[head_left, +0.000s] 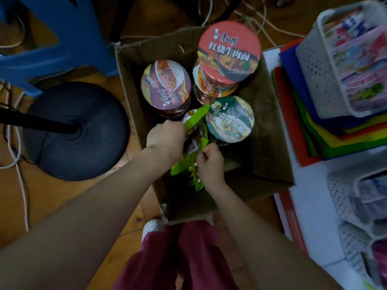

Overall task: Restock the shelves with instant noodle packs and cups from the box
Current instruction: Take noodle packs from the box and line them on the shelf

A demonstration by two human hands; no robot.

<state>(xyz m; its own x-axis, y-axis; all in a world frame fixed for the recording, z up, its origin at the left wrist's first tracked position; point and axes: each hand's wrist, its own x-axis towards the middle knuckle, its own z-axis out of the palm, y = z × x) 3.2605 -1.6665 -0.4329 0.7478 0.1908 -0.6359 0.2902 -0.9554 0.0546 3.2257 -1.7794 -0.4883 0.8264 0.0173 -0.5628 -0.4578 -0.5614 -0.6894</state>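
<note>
The box (263,130) stood open on the floor, just beside the shelves (310,195) and their white baskets (314,76). Three cups stood upright in its far half: a red cup (229,51) stacked on another, a maroon cup (166,86) and a green cup (230,119). The packs (184,170) lay bunched in the near half, touching the green cup.

**Hand state.** The left hand (165,137) had its fingers curled round the flat green seal of one pack. The right hand (210,162) pinched a second green seal between thumb and fingers. Whether both seals belonged to one pack could not be told.

**Handling, packs.** These were judged light and soft-skinned, with a glossy film likely to slip. The noodle block inside would be brittle. The crimped seal was the soundest place to hold for lifting. A hold across the flat faces would need only light pressure.

**Handling, cups.** These were judged light, thin-walled and easily dented. The wall just under the rim was the place to hold, never the foil lid. The stacked red cup looked liable to topple if the packs beside it were dragged out carelessly.
</note>
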